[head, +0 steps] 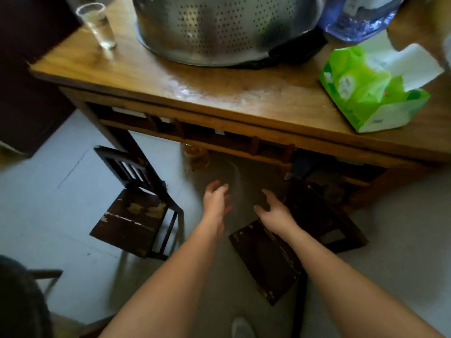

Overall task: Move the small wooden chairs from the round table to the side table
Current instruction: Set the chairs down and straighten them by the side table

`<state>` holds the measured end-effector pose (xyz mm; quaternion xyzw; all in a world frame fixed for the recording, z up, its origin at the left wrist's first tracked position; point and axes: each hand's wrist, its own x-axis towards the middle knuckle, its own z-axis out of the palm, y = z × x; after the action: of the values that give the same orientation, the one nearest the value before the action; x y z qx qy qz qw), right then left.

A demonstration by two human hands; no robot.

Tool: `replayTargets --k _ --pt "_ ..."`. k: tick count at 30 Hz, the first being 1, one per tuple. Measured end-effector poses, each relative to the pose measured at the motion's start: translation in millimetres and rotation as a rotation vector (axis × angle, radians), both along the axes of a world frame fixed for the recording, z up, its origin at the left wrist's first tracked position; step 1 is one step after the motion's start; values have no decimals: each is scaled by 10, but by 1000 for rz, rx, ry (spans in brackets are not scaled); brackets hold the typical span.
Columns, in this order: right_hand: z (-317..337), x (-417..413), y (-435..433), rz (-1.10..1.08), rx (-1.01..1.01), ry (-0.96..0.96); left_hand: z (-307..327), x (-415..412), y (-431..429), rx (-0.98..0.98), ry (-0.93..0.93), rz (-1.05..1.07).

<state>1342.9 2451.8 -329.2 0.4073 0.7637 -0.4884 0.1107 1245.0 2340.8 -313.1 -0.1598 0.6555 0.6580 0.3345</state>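
- Left hand (216,200) and right hand (274,211) — both empty, fingers spread, low over the floor.
- Right forearm crosses one dark wooden chair (268,257); another chair (136,213) stands left, beside the table leg.
- Above — wooden table (219,86) bearing a metal colander (227,28), glass (97,24), and tissue pack (373,89).

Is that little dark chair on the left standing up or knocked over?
Standing. The chair has its seat flat and facing up, its slatted back rising behind it, and its legs down on the floor.
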Motion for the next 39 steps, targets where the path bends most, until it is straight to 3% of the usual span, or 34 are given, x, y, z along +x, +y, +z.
replayTargets --k 8,22,31,39 --pt "485 -987 -763 283 -147 282 446 -563 -889 -40 83 241" --pt "638 -2208 -1890 366 -314 313 549 -1443 -2622 -19 147 502" --pt "325 -3084 -2242 104 -469 198 141 -2292 -3284 117 89 433" --pt "-235 -3606 -2091 -81 -491 193 -516 -2827 -3261 211 -58 489"
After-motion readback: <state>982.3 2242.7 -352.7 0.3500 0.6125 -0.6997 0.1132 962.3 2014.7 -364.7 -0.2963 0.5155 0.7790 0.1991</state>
